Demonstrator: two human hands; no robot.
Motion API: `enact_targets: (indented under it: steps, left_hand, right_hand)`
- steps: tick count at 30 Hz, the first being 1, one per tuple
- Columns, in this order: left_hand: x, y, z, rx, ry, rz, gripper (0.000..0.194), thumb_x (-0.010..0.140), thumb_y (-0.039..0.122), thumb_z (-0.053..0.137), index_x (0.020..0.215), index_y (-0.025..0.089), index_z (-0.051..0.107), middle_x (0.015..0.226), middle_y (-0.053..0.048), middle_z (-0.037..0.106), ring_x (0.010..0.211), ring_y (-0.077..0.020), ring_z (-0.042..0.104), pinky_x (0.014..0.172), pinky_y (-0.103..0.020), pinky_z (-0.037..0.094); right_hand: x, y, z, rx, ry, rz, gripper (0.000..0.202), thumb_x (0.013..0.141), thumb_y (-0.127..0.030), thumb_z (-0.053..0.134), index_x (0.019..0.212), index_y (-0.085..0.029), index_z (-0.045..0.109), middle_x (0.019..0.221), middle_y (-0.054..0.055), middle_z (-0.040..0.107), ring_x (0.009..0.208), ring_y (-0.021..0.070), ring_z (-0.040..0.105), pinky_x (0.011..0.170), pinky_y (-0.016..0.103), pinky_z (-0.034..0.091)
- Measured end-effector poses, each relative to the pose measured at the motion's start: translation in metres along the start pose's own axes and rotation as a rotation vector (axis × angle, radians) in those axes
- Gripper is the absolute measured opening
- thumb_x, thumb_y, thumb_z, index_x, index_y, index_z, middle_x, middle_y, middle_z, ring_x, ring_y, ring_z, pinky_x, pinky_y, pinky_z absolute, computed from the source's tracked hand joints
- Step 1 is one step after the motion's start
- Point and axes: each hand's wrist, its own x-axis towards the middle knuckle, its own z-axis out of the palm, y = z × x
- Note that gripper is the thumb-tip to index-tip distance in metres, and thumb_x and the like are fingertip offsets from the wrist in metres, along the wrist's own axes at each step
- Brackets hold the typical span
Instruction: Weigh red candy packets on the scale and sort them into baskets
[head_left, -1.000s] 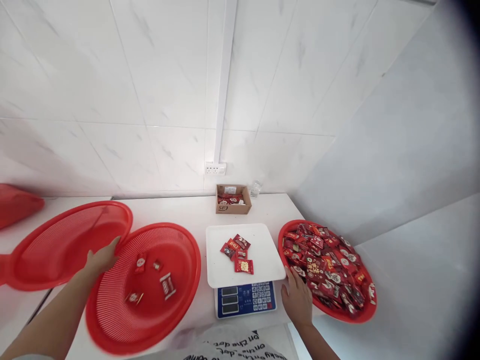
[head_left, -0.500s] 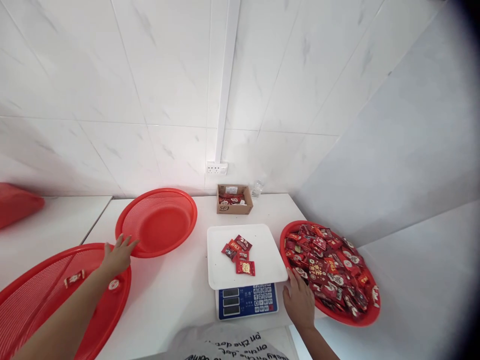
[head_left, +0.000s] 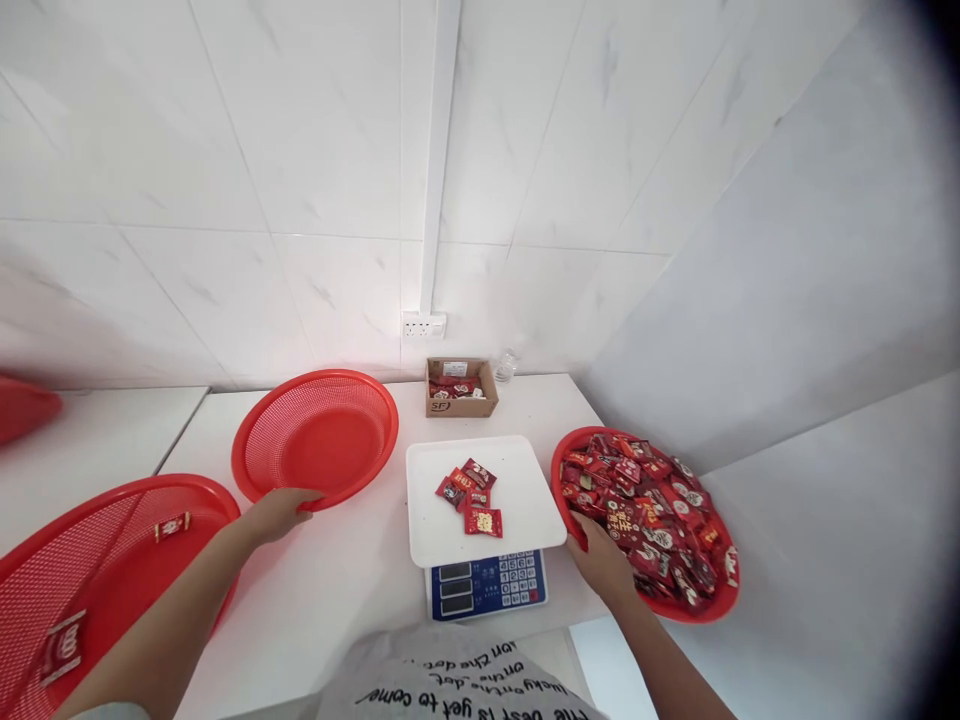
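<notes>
My left hand [head_left: 279, 514] is closed on the near rim of a round red mesh basket [head_left: 330, 440] with nothing in it. On the right, my right hand [head_left: 602, 562] grips the near-left rim of another red basket [head_left: 556, 470], which is heaped with red-wrapped snack packets [head_left: 660, 520]. Both thumbs lie over the rims, and the other fingers are partly hidden. Between the hands stands a digital scale [head_left: 487, 588] with a white tray [head_left: 442, 545] on top. Several small red packets [head_left: 471, 492] lie in a loose pile on that tray.
A larger red basket [head_left: 184, 487] at the lower left holds a few packets, partly behind my left forearm. An open cardboard box [head_left: 461, 407] of packets stands near the wall beside a clear plastic object [head_left: 508, 364]. A socket [head_left: 424, 325] is on the tiled wall.
My left hand has moved right along the mesh basket and closed on its near rim. My right hand has shifted from beside the scale tray onto the full basket's rim. The view has shifted slightly.
</notes>
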Motion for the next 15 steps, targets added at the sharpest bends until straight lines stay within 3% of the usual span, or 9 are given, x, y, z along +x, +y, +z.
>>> enact_targets:
  steps: [3, 6, 9, 12, 15]
  left_hand:
    - [0.001, 0.005, -0.009, 0.046, -0.218, 0.026, 0.045, 0.063, 0.026, 0.06, 0.108, 0.026, 0.064, 0.116, -0.004, 0.063, 0.107, -0.0281, 0.056, 0.089, -0.036, 0.044]
    - [-0.003, 0.041, 0.002, 0.025, -0.132, 0.102, 0.053, 0.071, 0.036, 0.057, 0.123, 0.028, 0.053, 0.13, -0.003, 0.054, 0.118, -0.0269, 0.048, 0.095, -0.038, 0.039]
    - [-0.006, 0.096, 0.035, -0.024, 0.026, 0.279, 0.044, 0.083, 0.038, 0.044, 0.124, 0.024, 0.051, 0.131, -0.004, 0.052, 0.12, -0.0225, 0.046, 0.101, -0.037, 0.034]
    - [-0.001, 0.146, 0.08, 0.004, 0.0, 0.491, 0.04, 0.083, 0.028, 0.045, 0.122, 0.02, 0.051, 0.127, -0.007, 0.054, 0.118, -0.0205, 0.047, 0.101, -0.036, 0.036]
    - [0.011, 0.175, 0.115, 0.116, -0.009, 0.694, 0.045, 0.078, 0.008, 0.043, 0.122, 0.016, 0.05, 0.13, -0.009, 0.051, 0.125, -0.0198, 0.039, 0.107, -0.037, 0.029]
  right_hand:
    - [0.003, 0.001, -0.003, -0.033, -0.02, -0.044, 0.045, 0.08, -0.028, 0.039, 0.122, -0.015, 0.049, 0.122, 0.012, 0.054, 0.112, 0.0244, 0.049, 0.09, 0.036, 0.039]
    - [-0.001, -0.003, -0.002, -0.059, 0.02, -0.051, 0.043, 0.081, -0.023, 0.038, 0.121, -0.016, 0.049, 0.118, 0.011, 0.055, 0.109, 0.0228, 0.05, 0.087, 0.034, 0.039]
    - [-0.004, -0.009, -0.002, -0.078, 0.033, -0.002, 0.042, 0.081, -0.022, 0.039, 0.121, -0.017, 0.049, 0.119, 0.011, 0.054, 0.108, 0.0226, 0.05, 0.084, 0.033, 0.04]
    - [-0.005, -0.012, -0.003, -0.087, 0.03, 0.015, 0.041, 0.082, -0.023, 0.039, 0.121, -0.017, 0.049, 0.12, 0.01, 0.054, 0.108, 0.0225, 0.05, 0.083, 0.032, 0.04]
    - [-0.005, -0.014, -0.005, -0.098, 0.026, 0.032, 0.041, 0.082, -0.023, 0.038, 0.121, -0.018, 0.049, 0.12, 0.009, 0.054, 0.106, 0.022, 0.051, 0.081, 0.032, 0.041]
